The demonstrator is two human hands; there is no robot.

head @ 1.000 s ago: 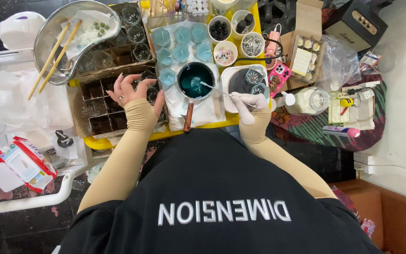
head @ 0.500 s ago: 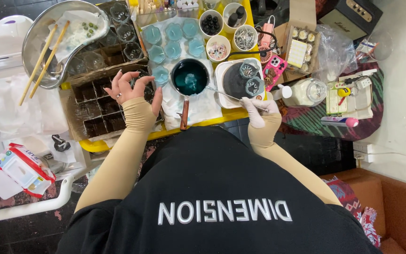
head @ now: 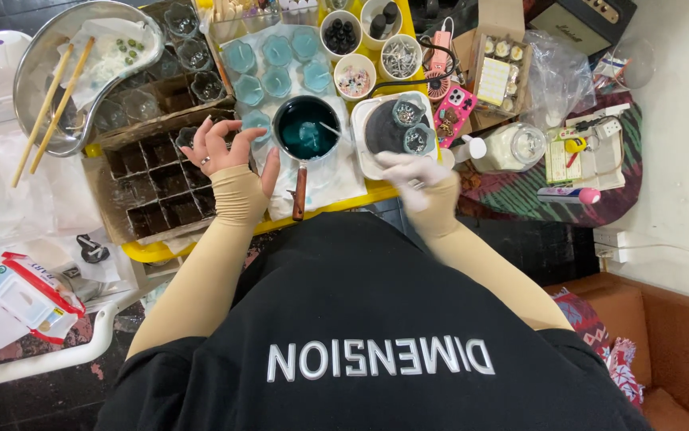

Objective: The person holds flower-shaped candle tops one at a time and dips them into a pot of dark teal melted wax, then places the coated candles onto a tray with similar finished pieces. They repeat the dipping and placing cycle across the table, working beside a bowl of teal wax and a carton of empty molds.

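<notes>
My left hand [head: 223,153], in a beige sleeve, hovers over a cardboard box with dividers [head: 153,187]. Its fingers curl around a small glass cup [head: 188,137] at the box's far edge. My right hand [head: 413,171] wears a white glove and sits curled at the near edge of a white tray [head: 367,158]. Nothing shows in that hand. The tray carries a dark round pad and two small glass cups [head: 406,112]. Between my hands stands a small pot of teal liquid [head: 306,129] with a wooden handle and a thin stick resting in it.
Several teal-filled moulds [head: 274,65] lie behind the pot on the yellow table [head: 146,251]. A steel bowl with chopsticks [head: 65,72] is far left. Paper cups of small parts [head: 357,48], a pink phone [head: 450,112], a white jar [head: 512,147] and boxes crowd the right.
My gloved right hand has pulled back from the pot to the tray's near edge, leaving the stick in the liquid. My left hand stays over the divider box.
</notes>
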